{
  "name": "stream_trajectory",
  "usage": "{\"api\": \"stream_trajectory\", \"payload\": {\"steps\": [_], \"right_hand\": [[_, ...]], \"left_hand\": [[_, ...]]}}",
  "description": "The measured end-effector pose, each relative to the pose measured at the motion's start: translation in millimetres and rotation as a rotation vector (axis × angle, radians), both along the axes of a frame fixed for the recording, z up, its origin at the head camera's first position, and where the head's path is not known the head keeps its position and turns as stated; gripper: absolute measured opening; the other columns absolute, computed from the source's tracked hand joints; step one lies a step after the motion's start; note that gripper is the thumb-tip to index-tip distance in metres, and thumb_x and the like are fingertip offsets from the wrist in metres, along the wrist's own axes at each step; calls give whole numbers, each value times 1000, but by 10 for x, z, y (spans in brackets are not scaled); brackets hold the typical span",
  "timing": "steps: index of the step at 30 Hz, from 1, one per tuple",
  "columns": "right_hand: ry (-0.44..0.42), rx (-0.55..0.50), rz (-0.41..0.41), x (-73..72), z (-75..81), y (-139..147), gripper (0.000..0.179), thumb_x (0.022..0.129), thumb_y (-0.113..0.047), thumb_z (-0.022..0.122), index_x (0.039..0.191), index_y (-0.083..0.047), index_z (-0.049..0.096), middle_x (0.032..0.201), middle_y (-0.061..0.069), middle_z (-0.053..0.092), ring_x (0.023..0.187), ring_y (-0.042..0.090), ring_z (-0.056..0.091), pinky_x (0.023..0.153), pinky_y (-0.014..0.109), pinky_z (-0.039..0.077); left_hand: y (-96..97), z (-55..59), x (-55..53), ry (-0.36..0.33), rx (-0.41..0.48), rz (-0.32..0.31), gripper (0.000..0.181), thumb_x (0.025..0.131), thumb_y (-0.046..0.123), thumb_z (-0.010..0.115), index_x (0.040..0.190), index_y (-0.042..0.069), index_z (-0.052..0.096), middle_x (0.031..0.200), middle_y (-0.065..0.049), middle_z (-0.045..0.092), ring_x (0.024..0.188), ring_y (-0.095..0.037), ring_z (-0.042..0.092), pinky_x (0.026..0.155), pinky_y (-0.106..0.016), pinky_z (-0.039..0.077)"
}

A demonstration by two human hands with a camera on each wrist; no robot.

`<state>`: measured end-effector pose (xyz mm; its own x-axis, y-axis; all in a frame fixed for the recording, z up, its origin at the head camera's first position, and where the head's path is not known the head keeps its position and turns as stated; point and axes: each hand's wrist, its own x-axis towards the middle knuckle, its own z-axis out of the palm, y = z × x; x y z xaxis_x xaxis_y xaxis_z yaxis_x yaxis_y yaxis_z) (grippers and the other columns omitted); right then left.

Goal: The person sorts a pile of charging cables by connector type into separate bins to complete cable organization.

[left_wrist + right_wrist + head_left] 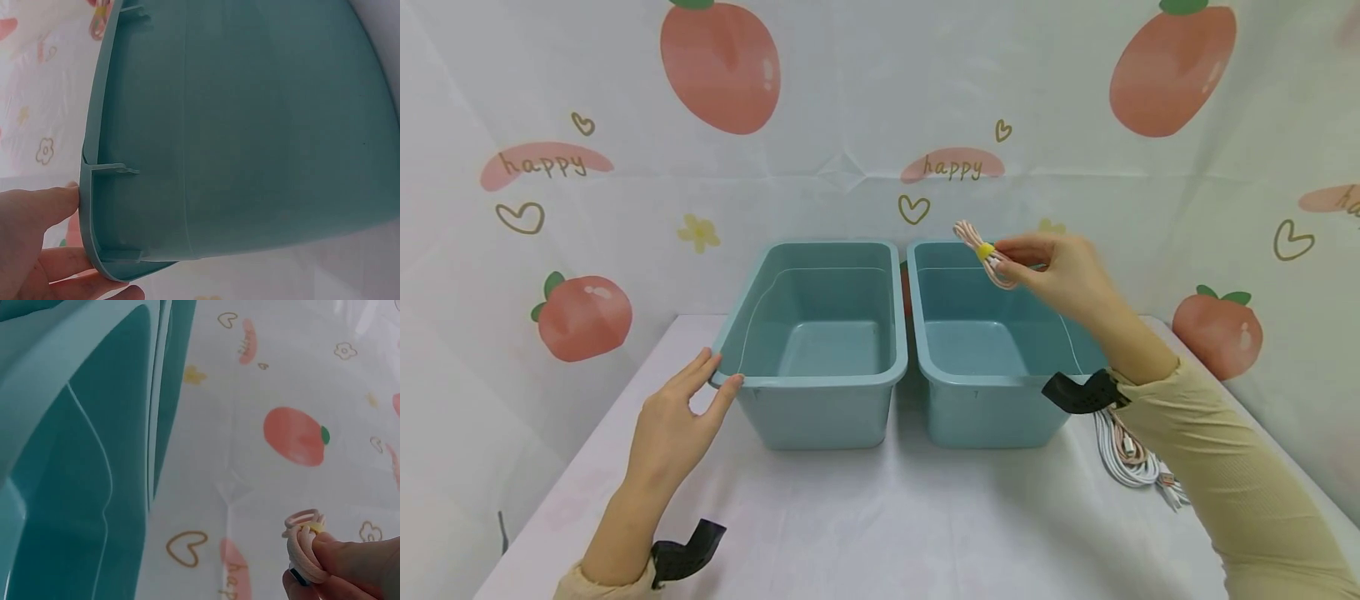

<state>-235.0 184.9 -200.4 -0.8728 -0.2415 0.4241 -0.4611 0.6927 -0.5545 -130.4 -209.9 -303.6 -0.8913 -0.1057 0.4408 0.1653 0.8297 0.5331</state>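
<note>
Cable, pinched in right hand near right bin; left hand grips left bin. Apparently placing; lowering likely needed next.

Backdrop: white, creased, rising behind the tabletop
Prints: red fruit with green leaves, brown hearts, yellow flowers, "happy" on pink patches
Tabletop: whitish, faintly creased
Light: soft, diffuse

Head cam looked forward-down from above, widest view, table to backdrop. Left wrist cam sat close up on left bin's outside. Right wrist cam faced backdrop; shared cable bundle with head.
</note>
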Motion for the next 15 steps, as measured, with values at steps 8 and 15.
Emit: {"api": "stream_trajectory", "payload": {"steps": [8,15], "right_hand": [[-28,-51,64,-118,62,-258,28,87,-16,65,113,-4,67,104,19,70,89,25,70,56,15,45],[-76,-48,114,-186,115,-497,28,89,-16,63,114,-4,66,107,18,70,94,25,69,62,15,46]], "left_hand": [[-1,-7,2,-10,11,-9,56,92,37,57,133,-1,50,140,-20,46,128,-43,44,98,-60,40],[0,2,12,-13,20,-10,56,92,37,57,133,-1,50,140,-20,46,128,-44,43,98,-61,39]]}}
